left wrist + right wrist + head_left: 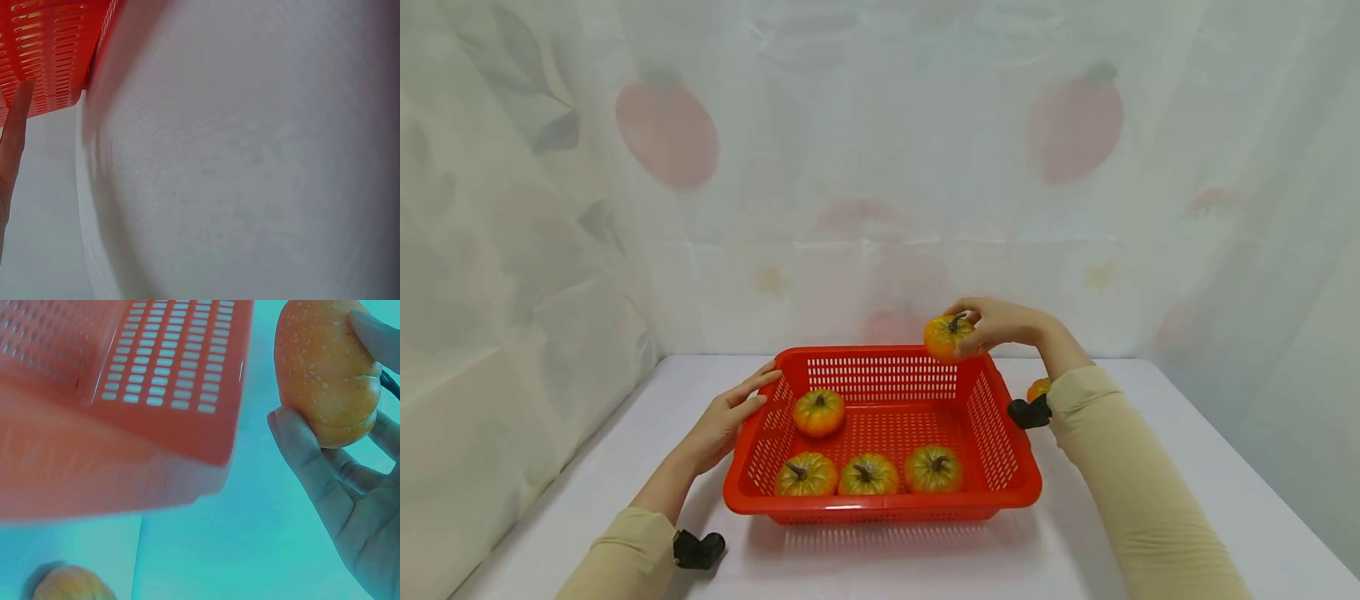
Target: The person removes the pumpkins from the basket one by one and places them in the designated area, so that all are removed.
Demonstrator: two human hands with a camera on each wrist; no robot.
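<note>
In the head view my right hand holds a small orange-and-green pumpkin by its sides, above the far right corner of a red plastic basket. The right wrist view shows thumb and fingers around this pumpkin, beside the basket wall. My left hand lies along the basket's left side, its fingers extended at the rim. One straight finger shows against the slotted wall in the left wrist view. Inside the basket sit several pumpkins, three in a front row and another behind at left.
Another pumpkin lies on the white table to the right of the basket, partly hidden by the right wrist. A pale fruit-printed curtain hangs behind the table and along its left side.
</note>
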